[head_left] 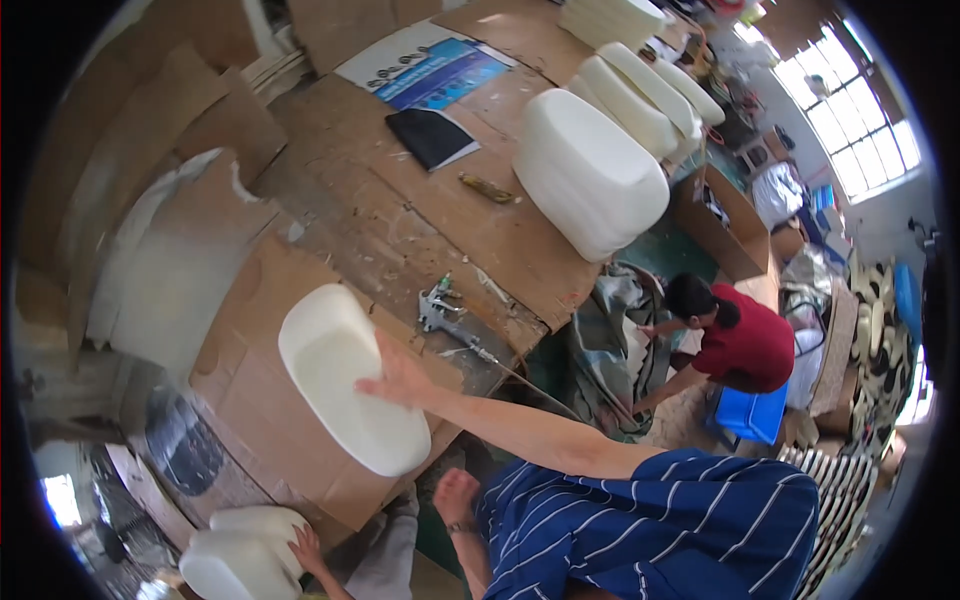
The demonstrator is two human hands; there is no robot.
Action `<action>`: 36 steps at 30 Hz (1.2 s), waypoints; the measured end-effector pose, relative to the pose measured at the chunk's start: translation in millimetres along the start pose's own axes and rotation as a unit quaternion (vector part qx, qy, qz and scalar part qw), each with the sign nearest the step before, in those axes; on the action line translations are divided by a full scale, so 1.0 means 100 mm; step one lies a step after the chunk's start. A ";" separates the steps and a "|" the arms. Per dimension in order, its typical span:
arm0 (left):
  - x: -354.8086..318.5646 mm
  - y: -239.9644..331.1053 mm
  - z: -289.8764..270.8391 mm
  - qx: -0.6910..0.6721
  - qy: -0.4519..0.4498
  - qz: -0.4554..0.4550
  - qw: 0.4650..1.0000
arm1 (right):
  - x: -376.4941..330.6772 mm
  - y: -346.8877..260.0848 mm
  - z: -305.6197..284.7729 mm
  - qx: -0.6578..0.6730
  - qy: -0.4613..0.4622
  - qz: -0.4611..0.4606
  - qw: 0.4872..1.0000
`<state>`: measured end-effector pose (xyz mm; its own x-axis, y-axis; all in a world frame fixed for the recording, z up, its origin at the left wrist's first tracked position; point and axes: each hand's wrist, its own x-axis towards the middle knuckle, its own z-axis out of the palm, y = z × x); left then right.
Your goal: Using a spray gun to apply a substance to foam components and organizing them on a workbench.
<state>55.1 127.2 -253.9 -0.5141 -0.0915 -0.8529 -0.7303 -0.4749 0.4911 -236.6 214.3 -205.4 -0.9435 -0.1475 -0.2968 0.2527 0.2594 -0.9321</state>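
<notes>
A white, rounded moulded shell (335, 365), tub-like with a shallow hollow, lies tilted on cardboard near the table's front edge. My right hand (400, 378) reaches across and grips its right rim, thumb on the hollow side. My left hand (456, 493) is curled into a fist beside the table edge, below the shell, a band round its wrist. Nothing shows in it. A metal spray gun (437, 308) with a hose lies on the table just beyond my right hand. At the lower left, another person's hand (306, 550) rests on a similar white piece (245, 555).
Stacked white moulded pieces (590, 165) stand at the table's far right. A dark sheet (432, 138), a printed blue sheet (450, 75) and a small brownish object (487, 187) lie on the cardboard. A person in red (745, 340) bends over grey-green fabric (615, 335) at right, near a blue stool (750, 412).
</notes>
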 end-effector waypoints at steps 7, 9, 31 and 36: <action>-0.20 1.11 1.61 0.117 -0.156 0.134 0.972 | -0.42 -0.78 -1.78 -0.168 0.138 -0.187 0.958; 0.17 1.33 2.25 0.095 -0.207 0.150 0.962 | -0.42 -1.05 -2.78 -0.250 0.259 -0.221 0.906; 3.09 1.41 5.62 0.046 -0.444 -0.163 0.880 | -1.62 0.71 -5.32 0.049 0.474 0.052 0.878; 2.49 1.31 5.12 -0.032 -0.450 -0.120 0.884 | -2.31 1.10 -5.00 0.222 0.441 0.126 0.860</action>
<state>-398.6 490.7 -310.9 -0.5183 0.7389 -0.4305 -0.8550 -0.4372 0.2789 -98.1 754.1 -136.1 -0.5930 0.6932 -0.4098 0.3448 -0.2413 -0.9071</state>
